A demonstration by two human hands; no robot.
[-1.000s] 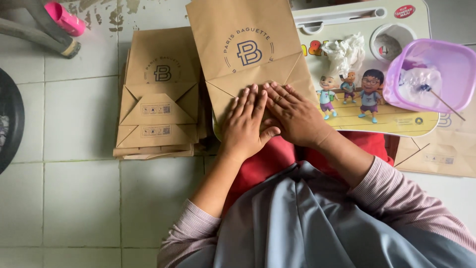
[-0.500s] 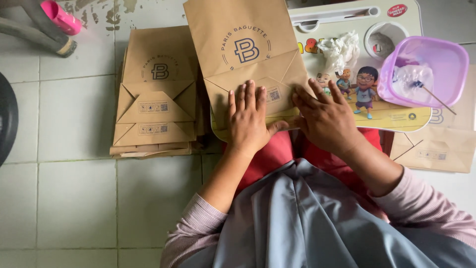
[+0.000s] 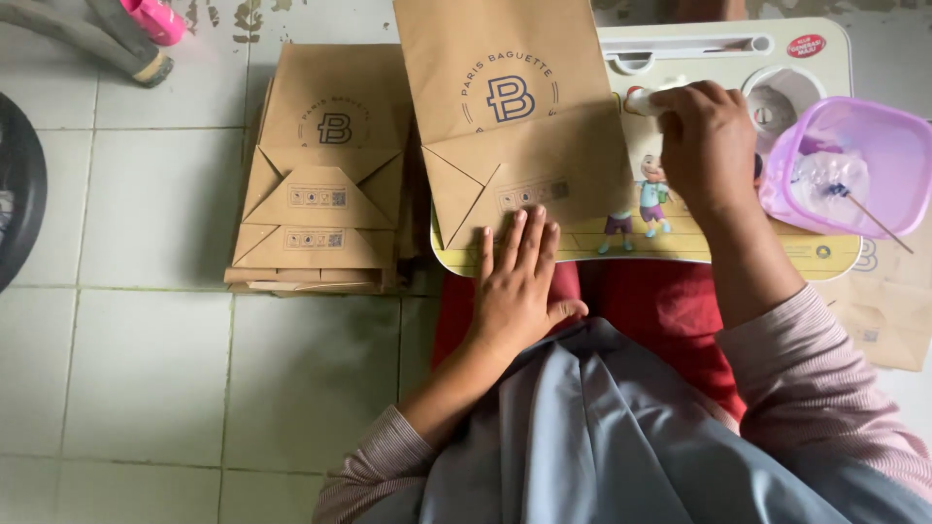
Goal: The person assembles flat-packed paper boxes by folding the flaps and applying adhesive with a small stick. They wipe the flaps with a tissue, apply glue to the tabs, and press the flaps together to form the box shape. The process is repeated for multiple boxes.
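Tiled floor, pale, with the seated person's grey and red clothing filling the lower right. A children's lap tray, cream with cartoon figures, lies across the knees. On the tray's left part rests a flat brown paper bag, its folded bottom flap toward the person. Left of it, on the floor, a stack of folded paper bags of the same kind, just beside the tray. At the tray's right end sits a lilac plastic container holding a thin stick and something pale.

Left hand: palm down, fingers extended and close together, pressing flat on the near edge of the bag's bottom flap; forearm runs back toward the body, sleeve striped pink. It grasps nothing.

Right hand: raised over the tray beyond the bag's right edge, knuckles upward, fingers curled closed around a small white object whose end protrudes to the left; its kind cannot be told.
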